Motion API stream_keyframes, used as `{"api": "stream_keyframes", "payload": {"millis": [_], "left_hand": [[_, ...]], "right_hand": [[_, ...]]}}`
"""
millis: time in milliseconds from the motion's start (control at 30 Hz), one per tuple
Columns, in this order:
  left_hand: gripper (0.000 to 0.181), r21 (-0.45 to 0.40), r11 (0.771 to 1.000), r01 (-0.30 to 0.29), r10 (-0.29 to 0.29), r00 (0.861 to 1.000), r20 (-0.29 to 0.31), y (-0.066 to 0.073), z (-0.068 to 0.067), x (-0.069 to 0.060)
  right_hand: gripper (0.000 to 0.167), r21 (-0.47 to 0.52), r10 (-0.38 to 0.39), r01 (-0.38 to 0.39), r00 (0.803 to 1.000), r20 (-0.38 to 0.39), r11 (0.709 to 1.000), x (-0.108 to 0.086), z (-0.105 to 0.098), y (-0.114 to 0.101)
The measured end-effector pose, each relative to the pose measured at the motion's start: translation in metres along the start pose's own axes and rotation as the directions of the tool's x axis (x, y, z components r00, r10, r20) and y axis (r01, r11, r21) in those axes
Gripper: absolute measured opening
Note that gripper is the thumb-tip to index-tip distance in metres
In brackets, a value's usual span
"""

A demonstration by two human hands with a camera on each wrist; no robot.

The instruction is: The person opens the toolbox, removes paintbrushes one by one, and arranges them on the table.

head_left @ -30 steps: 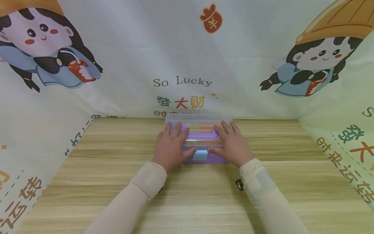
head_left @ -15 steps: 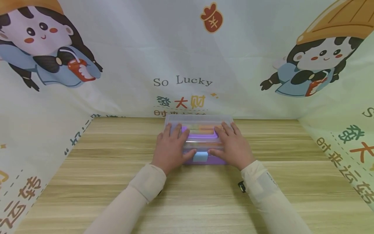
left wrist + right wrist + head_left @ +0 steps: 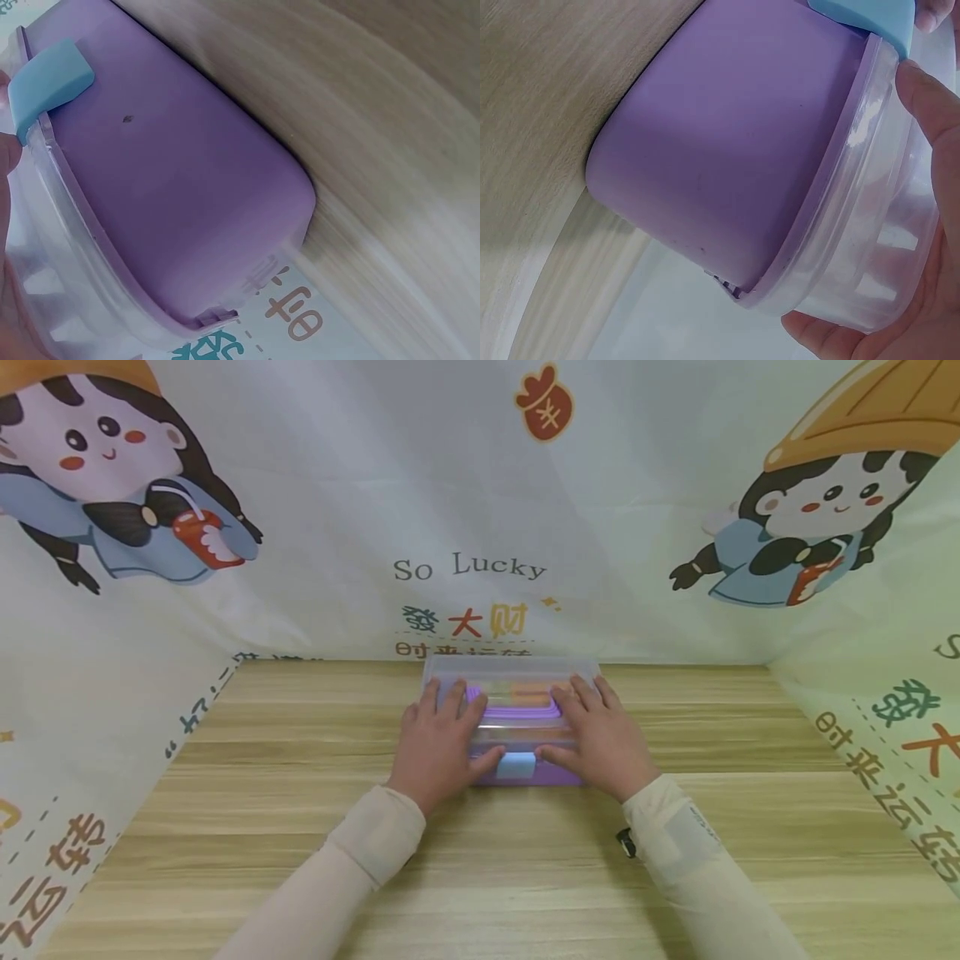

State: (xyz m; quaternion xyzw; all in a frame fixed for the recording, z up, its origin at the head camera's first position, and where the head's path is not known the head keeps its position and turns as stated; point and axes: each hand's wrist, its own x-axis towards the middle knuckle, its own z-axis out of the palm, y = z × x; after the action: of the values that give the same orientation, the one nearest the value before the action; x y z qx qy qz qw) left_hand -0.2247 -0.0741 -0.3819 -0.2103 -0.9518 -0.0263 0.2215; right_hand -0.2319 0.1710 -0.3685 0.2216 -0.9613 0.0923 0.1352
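A purple storage box [image 3: 555,775] with a clear lid [image 3: 517,667] stands on the table near the back wall. Its lid carries a purple handle [image 3: 517,712], and a light blue latch [image 3: 516,766] closes over the front. My left hand [image 3: 438,747] grips the lid's left part, thumb beside the latch. On the other side my right hand [image 3: 609,739] holds the lid's right part, its thumb [image 3: 930,97] against the front rim in the right wrist view. Orange and greenish contents show dimly through the lid; their kind cannot be made out.
The wood-grain table [image 3: 480,893] reaches back to a white printed cloth wall [image 3: 337,527], with similar cloth on both sides. A small black piece [image 3: 626,843] shows at the right sleeve cuff.
The box has slid slightly toward me with both hands on it, showing more of the lettering behind it. My hands keep nearly the same hold.
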Motion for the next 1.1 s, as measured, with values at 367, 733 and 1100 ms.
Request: {"api": "stream_keyframes", "payload": {"millis": [367,733,1100], "left_hand": [[0.073,-0.001,1.0,-0.01,0.01,1.0,-0.005,0.003,-0.002,-0.004],[0.071,0.025,0.999,-0.03,0.03,1.0,0.002,0.004,-0.004,-0.007],[0.071,0.037,0.999,-0.033,0.032,0.999,0.009,0.007,-0.007,-0.012]], "right_hand": [[0.089,-0.006,-0.016,0.016,1.0,-0.007,1.0,-0.005,-0.004,-0.002],[0.088,-0.011,-0.047,0.047,0.998,-0.03,0.999,-0.009,-0.002,-0.001],[0.087,-0.017,-0.053,0.053,0.999,-0.012,0.998,-0.013,-0.004,-0.003]]}}
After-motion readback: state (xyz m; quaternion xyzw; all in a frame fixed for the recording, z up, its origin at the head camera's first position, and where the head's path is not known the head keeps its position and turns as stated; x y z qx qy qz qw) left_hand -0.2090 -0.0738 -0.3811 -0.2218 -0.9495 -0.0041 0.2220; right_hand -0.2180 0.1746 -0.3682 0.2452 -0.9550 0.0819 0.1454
